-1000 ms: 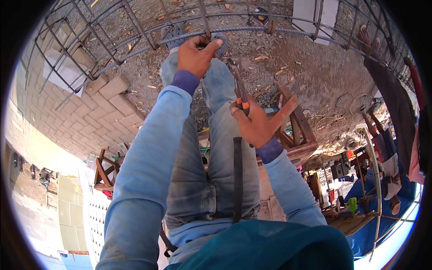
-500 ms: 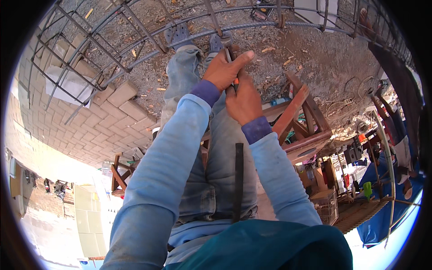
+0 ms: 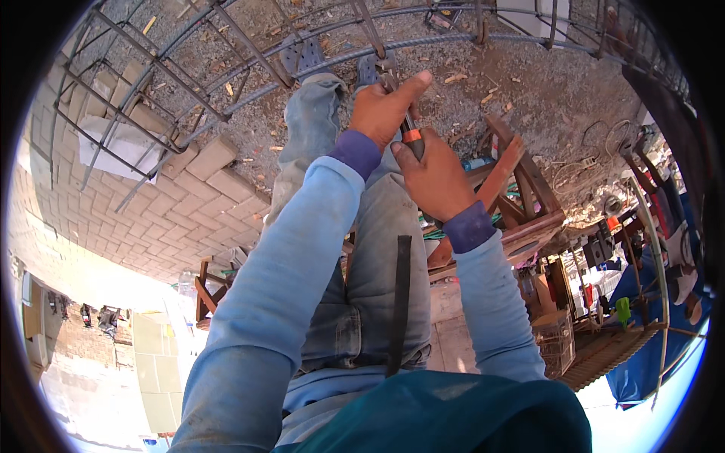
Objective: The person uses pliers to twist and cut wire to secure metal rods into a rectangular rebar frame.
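Note:
A metal-shafted hand tool point(image 3: 411, 134) with a dark handle and an orange band slants up toward a rebar cage point(image 3: 332, 58). My right hand point(image 3: 438, 175) is closed round its handle, the thumb along the grip. Farther up, my left hand point(image 3: 376, 115) is wrapped over the shaft with its thumb raised across it. The tool's metal end shows past the left fingers, close beside a crossing bar of the cage. My fingers hide part of the shaft, so its exact kind and whether its tip touches the bar cannot be told.
Under the cage lies gravelly ground with wood scraps. Paving blocks point(image 3: 189, 200) and a pale sheet point(image 3: 113, 145) lie at left. A reddish-brown wooden frame point(image 3: 529, 226) stands close to my right forearm. A blue tarp point(image 3: 630, 370) hangs at far right.
My right hand has moved down and right, showing more of the tool's handle and orange band. My left hand has shifted slightly right, still by the cage.

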`<state>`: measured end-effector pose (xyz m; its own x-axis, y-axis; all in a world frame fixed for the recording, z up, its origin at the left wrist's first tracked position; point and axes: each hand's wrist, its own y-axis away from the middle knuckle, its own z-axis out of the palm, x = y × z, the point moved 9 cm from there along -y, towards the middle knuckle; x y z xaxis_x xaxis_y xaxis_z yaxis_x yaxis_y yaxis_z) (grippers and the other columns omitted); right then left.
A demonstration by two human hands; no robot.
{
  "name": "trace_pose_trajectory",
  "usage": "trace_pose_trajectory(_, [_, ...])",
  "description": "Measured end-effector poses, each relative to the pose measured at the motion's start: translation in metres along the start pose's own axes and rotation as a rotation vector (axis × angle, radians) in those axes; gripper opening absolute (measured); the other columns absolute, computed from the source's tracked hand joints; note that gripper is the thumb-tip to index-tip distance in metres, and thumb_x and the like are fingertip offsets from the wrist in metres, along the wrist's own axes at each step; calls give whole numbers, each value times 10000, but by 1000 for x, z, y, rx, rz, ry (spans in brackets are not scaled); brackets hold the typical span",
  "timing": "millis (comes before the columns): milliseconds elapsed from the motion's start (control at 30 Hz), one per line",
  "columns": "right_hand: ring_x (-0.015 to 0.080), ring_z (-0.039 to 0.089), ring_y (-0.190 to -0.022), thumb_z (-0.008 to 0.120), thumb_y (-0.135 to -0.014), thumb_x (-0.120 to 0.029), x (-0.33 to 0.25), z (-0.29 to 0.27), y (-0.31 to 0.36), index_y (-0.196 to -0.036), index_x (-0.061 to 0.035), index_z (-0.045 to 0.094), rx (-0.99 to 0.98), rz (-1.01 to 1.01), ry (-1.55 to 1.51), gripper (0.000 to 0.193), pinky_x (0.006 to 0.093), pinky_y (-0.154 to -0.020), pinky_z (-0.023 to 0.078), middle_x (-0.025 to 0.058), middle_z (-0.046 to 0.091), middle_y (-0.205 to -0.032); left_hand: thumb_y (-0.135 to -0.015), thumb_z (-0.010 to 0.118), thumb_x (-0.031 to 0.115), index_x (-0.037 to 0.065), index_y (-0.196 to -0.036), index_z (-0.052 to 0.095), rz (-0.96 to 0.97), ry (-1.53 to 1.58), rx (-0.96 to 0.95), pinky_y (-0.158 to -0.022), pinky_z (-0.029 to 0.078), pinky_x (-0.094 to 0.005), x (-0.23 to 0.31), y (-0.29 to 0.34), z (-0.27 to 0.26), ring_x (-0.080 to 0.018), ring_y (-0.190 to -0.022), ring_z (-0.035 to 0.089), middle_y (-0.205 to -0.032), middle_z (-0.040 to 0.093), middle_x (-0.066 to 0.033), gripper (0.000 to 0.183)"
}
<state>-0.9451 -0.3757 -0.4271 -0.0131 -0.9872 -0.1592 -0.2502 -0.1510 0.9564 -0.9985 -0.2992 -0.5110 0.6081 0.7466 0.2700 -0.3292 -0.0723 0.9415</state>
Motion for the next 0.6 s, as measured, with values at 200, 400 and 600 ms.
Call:
trace_pose_trajectory(200, [171, 597, -638, 585, -906, -310, -11, 16, 21, -938, -26, 539, -669, 217, -944, 290, 333, -536, 486, 56, 569, -744, -781, 711, 447, 4, -908, 596, 130, 554, 66, -746, 494, -319, 12, -8, 9, -188, -869, 608, -897, 625, -90, 475])
trace_pose_trajectory(400, [149, 584, -599, 649, -865, -320, -2, 53, 25, -922, -25, 554, -776, 193, -1340, 315, 286, -527, 483, 28, 562, -717, -850, 666, 376, 77, -829, 540, -213, 579, -272, -561, 522, -348, -5, 3, 27, -177, -618, 592, -681, 580, -38, 325])
trace_pose_trajectory(600, [289, 613, -685, 704, -723, -205, 41, -10, 9, -887, -11, 552, 345, -211, 45, 297, 377, -658, 476, 110, 578, -690, -783, 720, 369, 54, -798, 511, -74, 119, 283, -469, 491, -307, -5, -4, 10, -137, -564, 580, -627, 537, -40, 378])
